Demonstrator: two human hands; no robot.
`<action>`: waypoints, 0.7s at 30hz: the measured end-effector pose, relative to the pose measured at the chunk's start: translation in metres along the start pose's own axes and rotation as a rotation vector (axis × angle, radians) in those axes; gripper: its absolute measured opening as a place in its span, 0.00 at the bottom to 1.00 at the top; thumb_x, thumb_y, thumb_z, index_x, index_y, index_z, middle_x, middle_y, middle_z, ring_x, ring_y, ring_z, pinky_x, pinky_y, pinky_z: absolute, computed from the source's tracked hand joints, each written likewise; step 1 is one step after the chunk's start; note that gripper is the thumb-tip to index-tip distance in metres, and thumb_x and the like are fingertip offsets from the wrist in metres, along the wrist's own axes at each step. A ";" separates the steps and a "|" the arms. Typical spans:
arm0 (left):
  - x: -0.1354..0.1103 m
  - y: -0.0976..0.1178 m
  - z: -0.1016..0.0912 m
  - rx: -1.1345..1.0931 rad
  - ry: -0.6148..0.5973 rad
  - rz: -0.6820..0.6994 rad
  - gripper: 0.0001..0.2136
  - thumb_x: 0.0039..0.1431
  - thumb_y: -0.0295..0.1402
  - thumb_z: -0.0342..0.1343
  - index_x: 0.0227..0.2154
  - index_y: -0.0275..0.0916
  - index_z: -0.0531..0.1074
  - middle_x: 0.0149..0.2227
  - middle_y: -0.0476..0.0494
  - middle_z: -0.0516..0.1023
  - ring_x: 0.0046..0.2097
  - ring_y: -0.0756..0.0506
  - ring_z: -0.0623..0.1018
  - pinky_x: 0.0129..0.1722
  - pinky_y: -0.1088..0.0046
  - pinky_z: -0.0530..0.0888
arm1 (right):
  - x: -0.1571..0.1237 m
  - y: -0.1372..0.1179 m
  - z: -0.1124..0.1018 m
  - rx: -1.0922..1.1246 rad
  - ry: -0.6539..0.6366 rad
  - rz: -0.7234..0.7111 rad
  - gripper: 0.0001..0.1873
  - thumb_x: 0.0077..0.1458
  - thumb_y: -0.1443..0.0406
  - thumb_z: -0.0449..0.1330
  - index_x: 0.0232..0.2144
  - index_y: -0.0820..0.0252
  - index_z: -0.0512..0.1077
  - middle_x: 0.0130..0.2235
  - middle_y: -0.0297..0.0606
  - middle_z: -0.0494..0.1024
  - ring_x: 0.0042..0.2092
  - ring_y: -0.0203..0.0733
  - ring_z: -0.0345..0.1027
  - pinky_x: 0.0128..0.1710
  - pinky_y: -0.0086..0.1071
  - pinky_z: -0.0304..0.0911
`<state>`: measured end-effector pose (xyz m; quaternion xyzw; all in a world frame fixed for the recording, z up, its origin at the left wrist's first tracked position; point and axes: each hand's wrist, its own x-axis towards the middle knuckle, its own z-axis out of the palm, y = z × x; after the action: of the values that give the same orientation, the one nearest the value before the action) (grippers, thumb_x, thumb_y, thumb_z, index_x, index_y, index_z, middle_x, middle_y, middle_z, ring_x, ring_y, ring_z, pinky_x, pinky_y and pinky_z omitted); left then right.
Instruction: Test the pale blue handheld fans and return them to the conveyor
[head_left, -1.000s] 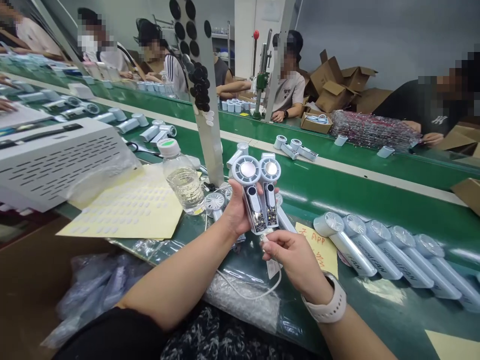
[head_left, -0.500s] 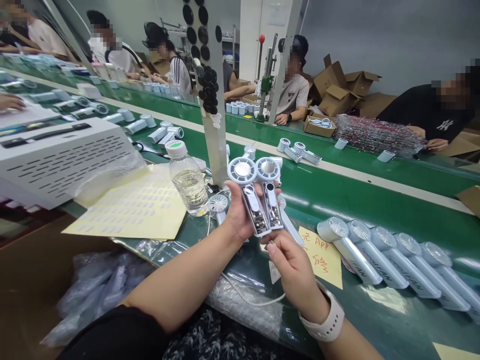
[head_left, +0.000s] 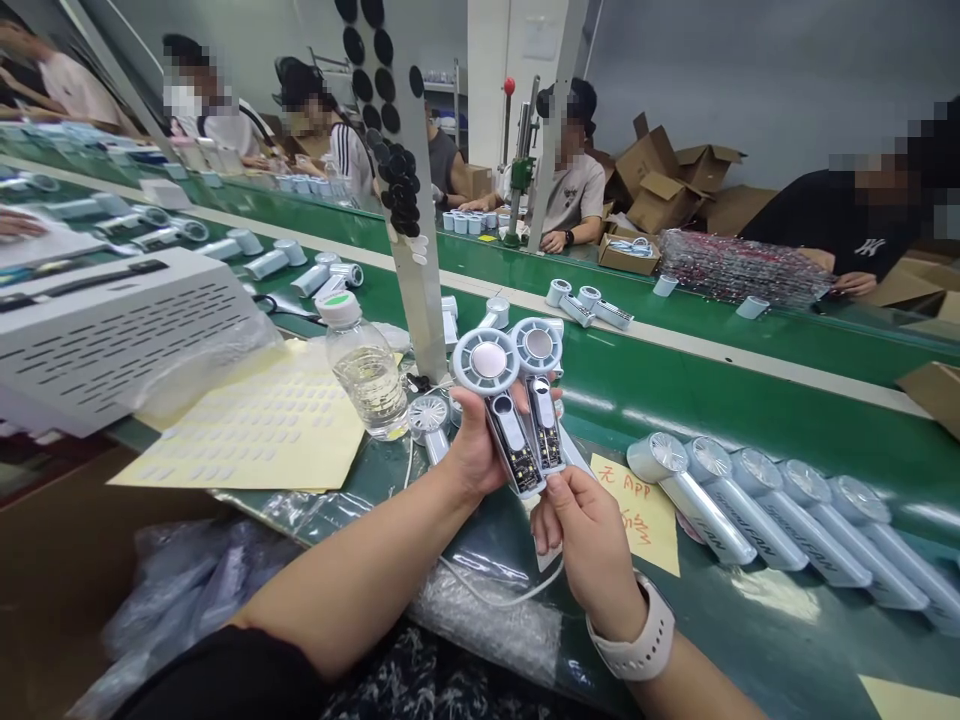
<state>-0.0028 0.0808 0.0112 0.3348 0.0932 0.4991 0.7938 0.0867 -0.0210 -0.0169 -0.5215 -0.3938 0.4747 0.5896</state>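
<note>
The left hand (head_left: 474,450) is curled round two uncovered handheld fans, one (head_left: 511,440) beside the other (head_left: 541,405), above the desk (head_left: 720,625) near its front edge; most of its fingers are hidden behind the handles. The right hand (head_left: 589,530), fingers bunched, pinches at the second fan's foot, covering the end of a white cable (head_left: 491,598), so its connection cannot be told. Just beside, a yellow note (head_left: 652,535) reads "APP" in red. Toward the desk's right edge, a slanted row of fans (head_left: 765,520) shows "Speed FAN", the last cut off by the view.
</note>
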 end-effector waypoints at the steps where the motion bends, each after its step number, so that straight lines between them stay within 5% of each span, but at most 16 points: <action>1: 0.001 0.000 -0.001 0.002 -0.002 -0.004 0.33 0.33 0.68 0.64 0.21 0.38 0.70 0.42 0.40 0.82 0.49 0.34 0.80 0.43 0.60 0.79 | 0.000 -0.001 -0.002 -0.053 -0.017 -0.028 0.26 0.60 0.42 0.57 0.23 0.55 0.66 0.17 0.28 0.68 0.22 0.39 0.65 0.27 0.34 0.61; 4: 0.007 0.005 -0.008 -0.013 0.025 -0.010 0.33 0.35 0.69 0.63 0.26 0.39 0.73 0.40 0.41 0.81 0.50 0.34 0.80 0.42 0.60 0.79 | 0.002 -0.008 -0.014 -0.278 -0.053 -0.221 0.21 0.64 0.49 0.55 0.25 0.56 0.69 0.31 0.38 0.75 0.35 0.44 0.70 0.39 0.39 0.64; 7: 0.012 0.012 -0.012 -0.019 0.076 0.028 0.32 0.43 0.68 0.60 0.28 0.39 0.73 0.37 0.41 0.81 0.49 0.35 0.81 0.43 0.60 0.79 | 0.014 -0.011 -0.031 -0.470 0.134 -0.389 0.22 0.63 0.54 0.55 0.19 0.55 0.63 0.43 0.45 0.74 0.50 0.52 0.68 0.51 0.47 0.60; 10: 0.011 0.014 -0.010 -0.004 0.049 -0.019 0.26 0.49 0.61 0.62 0.28 0.39 0.73 0.36 0.42 0.82 0.48 0.37 0.81 0.45 0.59 0.79 | 0.032 -0.002 -0.041 -0.539 0.245 -0.277 0.22 0.58 0.54 0.58 0.16 0.54 0.59 0.52 0.52 0.73 0.60 0.61 0.61 0.59 0.55 0.54; 13: 0.005 0.009 -0.008 0.043 -0.028 -0.135 0.22 0.47 0.54 0.67 0.31 0.39 0.75 0.37 0.41 0.82 0.46 0.36 0.82 0.45 0.58 0.78 | 0.039 0.006 -0.041 -0.463 0.058 -0.157 0.18 0.58 0.54 0.57 0.20 0.55 0.66 0.50 0.49 0.79 0.54 0.58 0.69 0.58 0.54 0.59; 16: -0.001 0.006 -0.009 0.164 -0.063 -0.125 0.24 0.41 0.51 0.71 0.36 0.38 0.77 0.35 0.41 0.83 0.41 0.36 0.82 0.40 0.60 0.78 | 0.033 0.005 -0.034 -0.283 0.043 -0.151 0.09 0.59 0.57 0.58 0.37 0.53 0.75 0.53 0.43 0.79 0.57 0.53 0.69 0.61 0.52 0.58; 19: -0.005 0.008 -0.012 0.342 -0.164 -0.106 0.25 0.36 0.47 0.76 0.35 0.37 0.79 0.32 0.42 0.82 0.37 0.38 0.81 0.38 0.64 0.75 | 0.024 -0.002 -0.032 0.040 -0.036 -0.149 0.21 0.55 0.58 0.63 0.52 0.49 0.73 0.58 0.40 0.77 0.60 0.53 0.68 0.62 0.50 0.60; 21: -0.007 0.011 -0.013 0.421 -0.242 -0.141 0.26 0.31 0.44 0.78 0.32 0.35 0.79 0.32 0.41 0.82 0.39 0.38 0.80 0.40 0.64 0.74 | 0.019 -0.008 -0.036 0.148 -0.120 -0.124 0.20 0.54 0.57 0.66 0.50 0.49 0.74 0.55 0.41 0.79 0.57 0.54 0.71 0.57 0.48 0.65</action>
<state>-0.0202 0.0835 0.0065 0.5429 0.1225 0.3684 0.7447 0.1267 -0.0109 -0.0149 -0.4218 -0.4237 0.4957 0.6300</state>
